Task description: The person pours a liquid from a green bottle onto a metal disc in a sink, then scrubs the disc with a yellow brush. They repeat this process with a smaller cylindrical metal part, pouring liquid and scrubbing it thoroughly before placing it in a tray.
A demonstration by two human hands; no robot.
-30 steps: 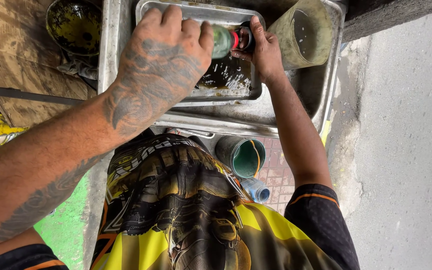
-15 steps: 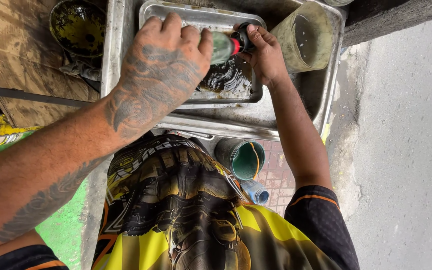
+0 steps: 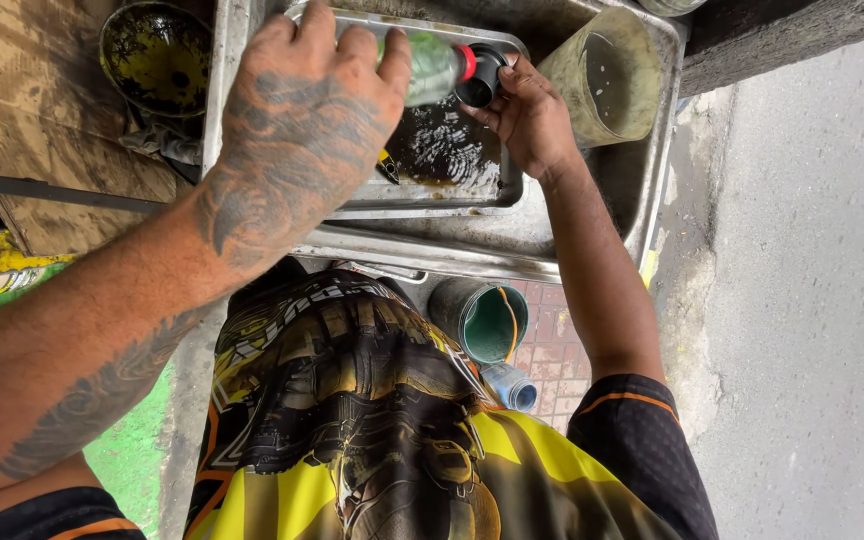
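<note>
The bottle (image 3: 430,66), clear greenish plastic with a red neck ring, lies nearly on its side above the tray (image 3: 432,190), its neck pointing right. The left hand (image 3: 302,130) wraps its body, the grip closed round it. The right hand (image 3: 527,115) is at the neck, its grip pinching the black cap (image 3: 479,78), which sits at the mouth; whether the cap is fully on or partly turned cannot be told. Judging from this, the cap work is in hand and not finished, and nothing is pouring from the bottle. The tray is a shallow, rounded-corner metal pan, its floor wet and shiny with dark, oily liquid and a yellowish smear. It sits inside a larger steel basin (image 3: 652,200), dull and scratched. At the basin's right end stands a murky, olive-stained cup (image 3: 602,80), translucent and cylindrical. To the left, on worn brown cardboard (image 3: 22,120), rests a dark round bowl (image 3: 157,55) coated in yellow-green residue, a grimy rag beside it. Below the basin, on red brick paving, a green bucket (image 3: 487,320) stands open, a pale blue bottle (image 3: 510,385) just beside it. Rough grey concrete (image 3: 812,300) runs along the right.
</note>
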